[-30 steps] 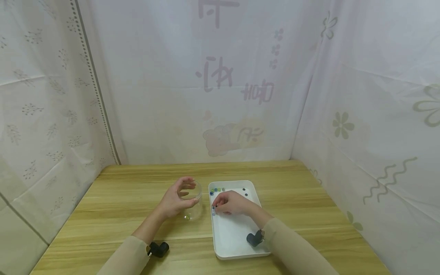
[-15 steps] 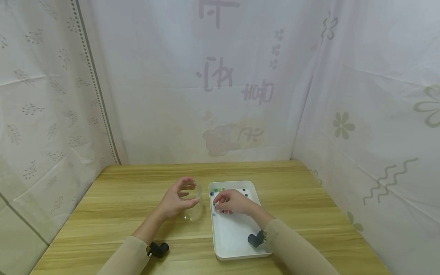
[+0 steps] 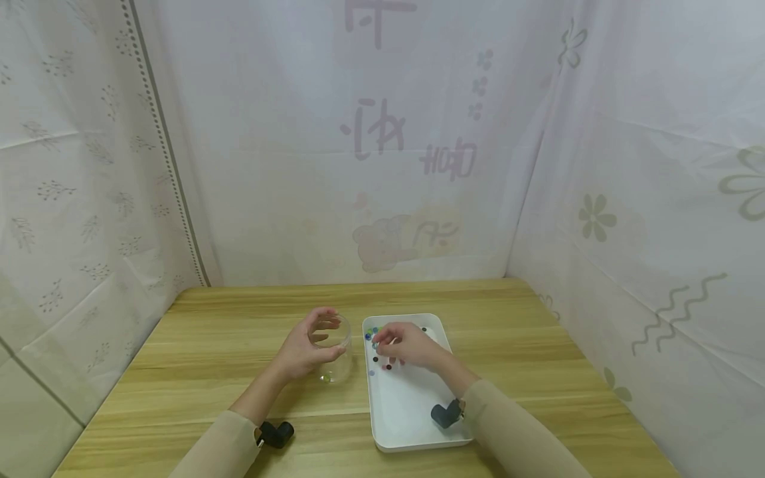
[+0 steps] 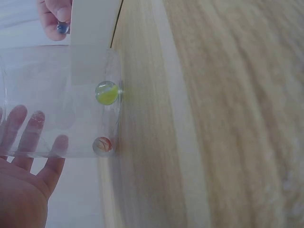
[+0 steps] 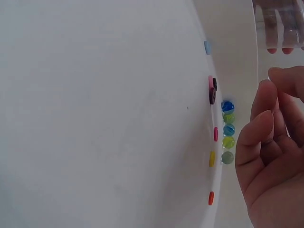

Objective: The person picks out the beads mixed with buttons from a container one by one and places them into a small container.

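Observation:
My left hand point(image 3: 305, 348) curves its thumb and fingers round a clear plastic jar point(image 3: 338, 364) standing on the table left of the tray. Inside its base lie a yellow-green marble point(image 4: 107, 92) and a clear marble with orange streaks point(image 4: 102, 145). My right hand point(image 3: 411, 345) is above the left part of the white tray point(image 3: 412, 415). Between its thumb and finger it pinches a bluish glass marble point(image 4: 62, 27); the right wrist view hides this marble behind the fingers. Several blue and green marbles point(image 5: 228, 129) sit in a row along the tray's edge.
Buttons lie in the tray: light blue point(image 5: 207, 47), dark point(image 5: 212, 96), yellow point(image 5: 212, 159) and orange point(image 5: 211, 198) among them. The tray's raised wall point(image 4: 92, 28) stands between the jar and the tray floor. A patterned curtain point(image 3: 287, 166) hangs behind the wooden table point(image 3: 239, 318).
My right hand has lifted the marble and shifted slightly toward the tray's far end, uncovering dark buttons beneath it. My left hand and the jar have kept their place.

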